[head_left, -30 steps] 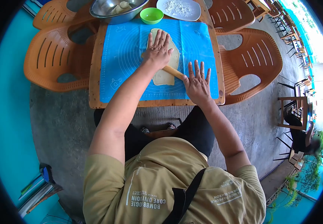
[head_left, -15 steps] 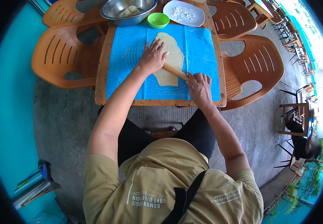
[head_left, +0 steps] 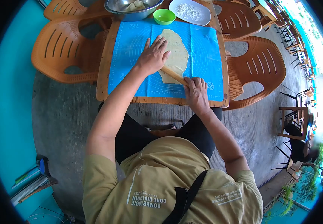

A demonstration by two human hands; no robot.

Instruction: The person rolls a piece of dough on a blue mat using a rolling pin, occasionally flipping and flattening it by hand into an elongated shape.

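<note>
A flat, long oval sheet of pale dough point(head_left: 177, 52) lies on the blue printed mat point(head_left: 128, 74). Across its lower part rests a wooden rolling pin point(head_left: 173, 74), slanting down to the right. My left hand point(head_left: 153, 56) lies over the pin's upper left end with its fingers stretched out and spread; that end is hidden under the palm. At the lower right end, my right hand point(head_left: 197, 93) has its fingers bent over the pin, close to the mat's near edge.
Beyond the mat stand a metal bowl point(head_left: 133, 15) with dough pieces, a green bowl point(head_left: 164, 16) and a white plate point(head_left: 200, 20) of flour. Orange chairs flank the wooden table point(head_left: 103, 80) on both sides. A person point(head_left: 300, 145) sits far off at right.
Both hands and the rolling pin have moved slightly toward me and to the left over the dough. The camera view has shifted a little.
</note>
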